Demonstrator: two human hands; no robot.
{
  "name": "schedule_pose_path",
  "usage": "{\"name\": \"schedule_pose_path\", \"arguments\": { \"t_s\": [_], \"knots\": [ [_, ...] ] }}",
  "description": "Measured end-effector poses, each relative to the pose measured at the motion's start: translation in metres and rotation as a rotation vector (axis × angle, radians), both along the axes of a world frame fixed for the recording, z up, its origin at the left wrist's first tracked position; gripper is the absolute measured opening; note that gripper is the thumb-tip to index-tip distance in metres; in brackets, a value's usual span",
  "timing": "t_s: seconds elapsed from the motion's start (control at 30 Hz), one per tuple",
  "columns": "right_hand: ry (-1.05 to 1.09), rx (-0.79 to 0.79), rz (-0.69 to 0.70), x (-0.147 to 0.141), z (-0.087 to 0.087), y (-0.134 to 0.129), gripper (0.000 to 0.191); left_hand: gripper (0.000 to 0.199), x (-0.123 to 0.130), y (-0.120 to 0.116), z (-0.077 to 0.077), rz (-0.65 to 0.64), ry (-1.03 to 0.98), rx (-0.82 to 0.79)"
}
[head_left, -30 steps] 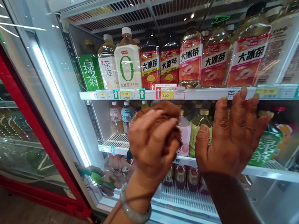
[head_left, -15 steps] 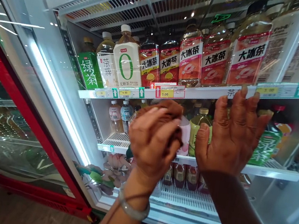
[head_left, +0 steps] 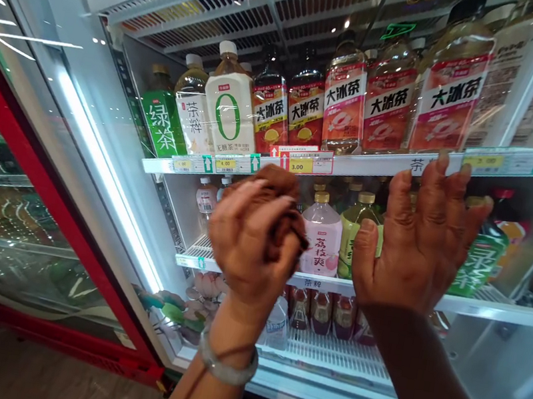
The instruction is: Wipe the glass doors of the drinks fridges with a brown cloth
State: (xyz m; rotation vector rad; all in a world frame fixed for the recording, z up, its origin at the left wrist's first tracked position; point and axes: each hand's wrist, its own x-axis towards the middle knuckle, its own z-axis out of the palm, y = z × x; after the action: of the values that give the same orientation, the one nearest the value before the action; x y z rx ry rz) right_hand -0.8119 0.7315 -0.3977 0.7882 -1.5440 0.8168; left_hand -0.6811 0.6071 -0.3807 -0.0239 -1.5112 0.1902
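"Where's the brown cloth [head_left: 278, 180]?"
"Bunched in my curled left fingers [head_left: 262, 218], before the bottles [head_left: 322, 235]."
"And your right fingers [head_left: 433, 199]?"
"Mine are spread wide, raised in front of the shelf edge [head_left: 365, 166]."

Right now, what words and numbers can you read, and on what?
"绿茶": left green-labelled plastic bottle
"茶粹": white-labelled plastic bottle
"0", "无糖茶": big white-wrapped bottle
"大冰茶": red-labelled plastic bottles
"4.00": yellow tag between green arrows
"3.00": yellow tag, red border
"荔枝爽": pink-labelled bottle
"茶粹": white lower shelf edge
Other writing is blurred, tiny or covered.
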Motion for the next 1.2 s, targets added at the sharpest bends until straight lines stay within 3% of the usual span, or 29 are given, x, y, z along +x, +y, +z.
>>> {"name": "schedule_pose_path", "arguments": {
  "t_s": [0.1, 0.17, 0.27, 0.33, 0.43, 0.57, 0.67, 0.83, 0.93, 1.1, 1.2],
  "knots": [
    [0.009, 0.001, 0.007, -0.001, 0.000, 0.001, 0.082, 0.036, 0.010, -0.016, 0.009, 0.027, 0.145, 0.144],
    [0.021, -0.009, 0.013, 0.000, 0.000, 0.001, 0.083, 0.035, 0.009, -0.013, 0.006, 0.034, 0.171, 0.181],
    [0.043, -0.025, 0.010, 0.003, 0.001, 0.000, 0.081, 0.033, -0.003, 0.007, -0.005, -0.004, 0.079, 0.129],
    [0.054, -0.044, 0.008, 0.005, 0.002, -0.002, 0.078, 0.031, -0.009, 0.017, -0.011, -0.043, -0.036, 0.008],
    [0.062, -0.069, 0.004, 0.008, 0.003, -0.004, 0.075, 0.031, -0.006, 0.011, -0.008, -0.058, -0.135, -0.132],
    [0.030, -0.046, 0.002, 0.005, 0.001, -0.003, 0.079, 0.032, 0.009, -0.015, 0.006, -0.003, 0.062, 0.022],
    [0.012, -0.005, 0.015, 0.002, 0.000, 0.000, 0.083, 0.032, 0.009, -0.014, 0.005, 0.021, 0.147, 0.135],
    [0.018, -0.005, -0.006, 0.001, 0.000, 0.000, 0.084, 0.030, -0.004, 0.011, -0.006, -0.046, -0.016, 0.003],
    [0.026, -0.011, -0.012, 0.000, 0.000, -0.001, 0.084, 0.035, 0.001, 0.001, -0.002, -0.032, -0.050, -0.056],
    [0.042, -0.009, -0.025, -0.001, 0.000, -0.001, 0.082, 0.036, 0.017, -0.030, 0.010, 0.003, 0.196, 0.172],
    [0.051, -0.030, -0.021, 0.001, 0.000, -0.002, 0.082, 0.032, 0.011, -0.019, 0.004, -0.010, 0.190, 0.209]
  ]
}}
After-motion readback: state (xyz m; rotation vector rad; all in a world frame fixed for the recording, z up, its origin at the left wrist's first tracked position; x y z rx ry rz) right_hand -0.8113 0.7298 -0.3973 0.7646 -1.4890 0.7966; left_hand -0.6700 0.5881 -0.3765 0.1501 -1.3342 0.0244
